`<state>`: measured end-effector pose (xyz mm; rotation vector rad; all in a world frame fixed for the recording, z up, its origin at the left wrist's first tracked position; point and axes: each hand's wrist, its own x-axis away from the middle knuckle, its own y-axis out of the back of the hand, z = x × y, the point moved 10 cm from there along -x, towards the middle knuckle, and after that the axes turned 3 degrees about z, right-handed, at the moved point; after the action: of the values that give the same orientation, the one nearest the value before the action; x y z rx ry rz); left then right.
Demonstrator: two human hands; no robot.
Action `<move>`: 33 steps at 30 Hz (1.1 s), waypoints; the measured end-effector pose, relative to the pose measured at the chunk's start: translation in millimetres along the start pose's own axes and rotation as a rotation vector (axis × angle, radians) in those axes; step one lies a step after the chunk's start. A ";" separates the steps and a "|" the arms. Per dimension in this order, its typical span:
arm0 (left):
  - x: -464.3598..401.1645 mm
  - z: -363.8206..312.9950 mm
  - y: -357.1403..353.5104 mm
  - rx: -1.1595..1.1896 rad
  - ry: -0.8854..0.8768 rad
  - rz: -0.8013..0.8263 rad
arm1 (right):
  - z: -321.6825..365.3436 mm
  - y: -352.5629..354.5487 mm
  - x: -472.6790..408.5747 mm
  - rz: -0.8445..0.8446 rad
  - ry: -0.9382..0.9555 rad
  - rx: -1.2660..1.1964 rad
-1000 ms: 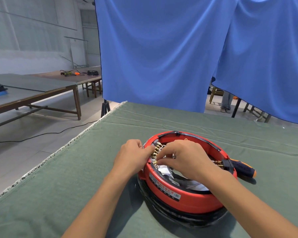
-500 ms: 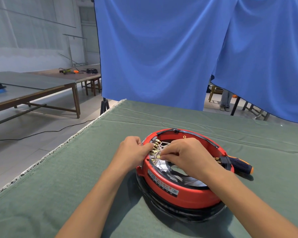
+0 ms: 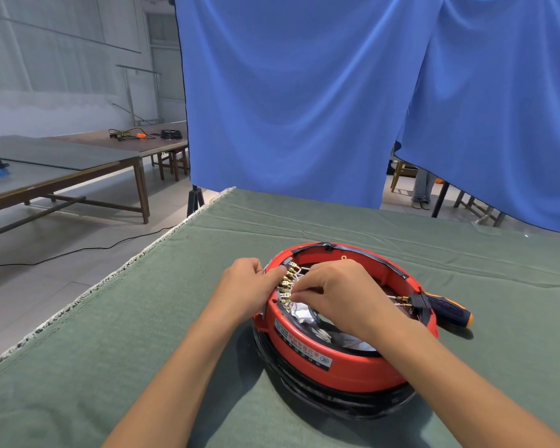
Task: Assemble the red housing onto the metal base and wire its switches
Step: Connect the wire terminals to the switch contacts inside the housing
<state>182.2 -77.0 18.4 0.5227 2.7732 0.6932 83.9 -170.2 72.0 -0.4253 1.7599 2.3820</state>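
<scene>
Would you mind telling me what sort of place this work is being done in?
Probably a workshop or assembly hall set up for recording: a green cloth-covered table, a blue backdrop curtain hung behind it, and long wooden workbenches with cables on a tiled floor.

Green table [image 3: 143,334] lies bare left of the red housing [image 3: 353,367]; a screwdriver [image 3: 446,310] blocks its right side, blue curtain [image 3: 304,108] behind
</scene>
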 end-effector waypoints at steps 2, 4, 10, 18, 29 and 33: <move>0.1 -0.5 -0.4 -0.006 -0.003 0.005 | 0.3 -0.2 0.0 0.001 0.003 0.001; -0.1 -0.5 -0.2 -0.009 -0.003 0.007 | 0.4 -0.1 0.3 0.000 0.005 0.005; -1.1 -0.2 -1.2 -0.006 -0.006 0.004 | 0.8 -0.6 0.2 0.010 0.003 0.007; -2.0 0.2 -1.3 -0.021 0.002 0.004 | 1.6 0.4 0.7 0.001 0.001 0.042; -3.4 1.0 -0.7 -0.058 -0.006 -0.033 | 7.3 4.3 0.8 -0.031 0.006 0.110; -2.8 2.0 -0.8 -0.033 0.001 -0.019 | 2.3 2.6 0.3 -0.034 -0.015 0.076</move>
<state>185.1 -78.0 16.6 0.4892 2.7588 0.7332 82.6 -168.8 74.9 -0.4225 1.8142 2.2811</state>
